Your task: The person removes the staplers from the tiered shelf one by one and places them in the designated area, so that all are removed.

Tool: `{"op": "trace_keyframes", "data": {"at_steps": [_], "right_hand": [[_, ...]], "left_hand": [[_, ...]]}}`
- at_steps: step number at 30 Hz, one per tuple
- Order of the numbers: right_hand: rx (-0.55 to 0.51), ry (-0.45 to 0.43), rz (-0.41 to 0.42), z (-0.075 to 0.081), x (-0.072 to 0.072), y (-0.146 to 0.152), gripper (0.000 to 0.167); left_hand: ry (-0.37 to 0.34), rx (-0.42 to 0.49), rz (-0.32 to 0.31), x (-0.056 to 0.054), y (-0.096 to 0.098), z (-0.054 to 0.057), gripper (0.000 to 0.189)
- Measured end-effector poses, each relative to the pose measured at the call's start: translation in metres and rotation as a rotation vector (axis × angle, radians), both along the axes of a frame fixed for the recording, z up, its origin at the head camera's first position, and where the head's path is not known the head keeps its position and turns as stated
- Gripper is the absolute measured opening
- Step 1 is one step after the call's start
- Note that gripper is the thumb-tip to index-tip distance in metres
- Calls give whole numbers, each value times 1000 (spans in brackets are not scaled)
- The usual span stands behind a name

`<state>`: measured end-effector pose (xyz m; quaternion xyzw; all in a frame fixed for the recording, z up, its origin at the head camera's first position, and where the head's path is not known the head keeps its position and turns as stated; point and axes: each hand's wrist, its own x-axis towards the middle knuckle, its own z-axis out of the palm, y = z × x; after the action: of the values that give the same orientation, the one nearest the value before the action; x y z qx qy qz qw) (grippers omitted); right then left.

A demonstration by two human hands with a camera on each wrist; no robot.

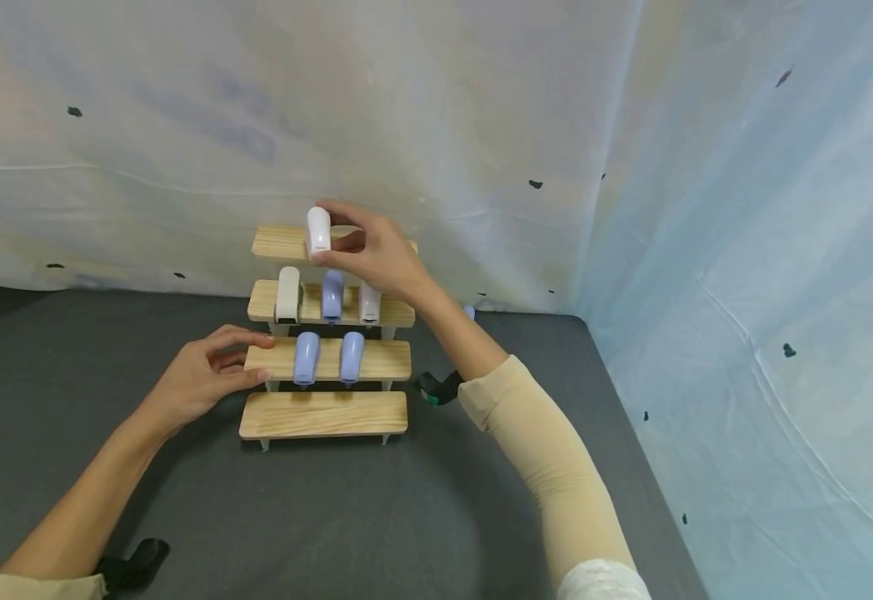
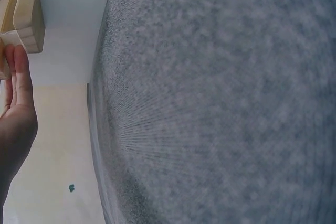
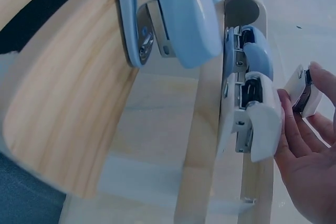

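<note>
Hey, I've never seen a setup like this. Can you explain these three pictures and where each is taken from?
There's no machine here: a person works with two bare hands and wears three cameras. The wide picture is from the head, looking forward and down. The other two are from the wrists, each looking at that hand's work.

On the grey cloth stands a wooden rack with four shelves. The second shelf from the top bears a cream stapler, a blue stapler and a pale stapler; the shelf below bears two more blue ones.

The right hand pinches a white stapler at the top shelf. The left hand holds the left end of the shelf second from the bottom.
</note>
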<state>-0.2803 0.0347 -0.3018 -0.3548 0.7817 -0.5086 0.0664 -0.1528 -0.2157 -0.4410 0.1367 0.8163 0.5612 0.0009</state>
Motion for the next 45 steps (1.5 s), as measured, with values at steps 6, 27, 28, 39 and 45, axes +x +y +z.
{"op": "trace_keyframes", "data": {"at_steps": [6, 27, 28, 39, 45], "right_hand": [[-28, 14, -5, -4, -2, 8, 63], [-78, 49, -8, -8, -5, 46, 63], [-84, 49, -10, -8, -5, 49, 64], [-103, 75, -47, -13, -5, 74, 63], [-110, 84, -40, -14, -5, 83, 63]], "left_hand": [[5, -12, 8, 0, 0, 0, 42], [-3, -27, 13, 1, 0, 1, 42], [-3, -27, 13, 1, 0, 1, 42], [10, -25, 9, 0, 0, 1, 42], [11, -20, 13, 1, -1, 1, 41]]}}
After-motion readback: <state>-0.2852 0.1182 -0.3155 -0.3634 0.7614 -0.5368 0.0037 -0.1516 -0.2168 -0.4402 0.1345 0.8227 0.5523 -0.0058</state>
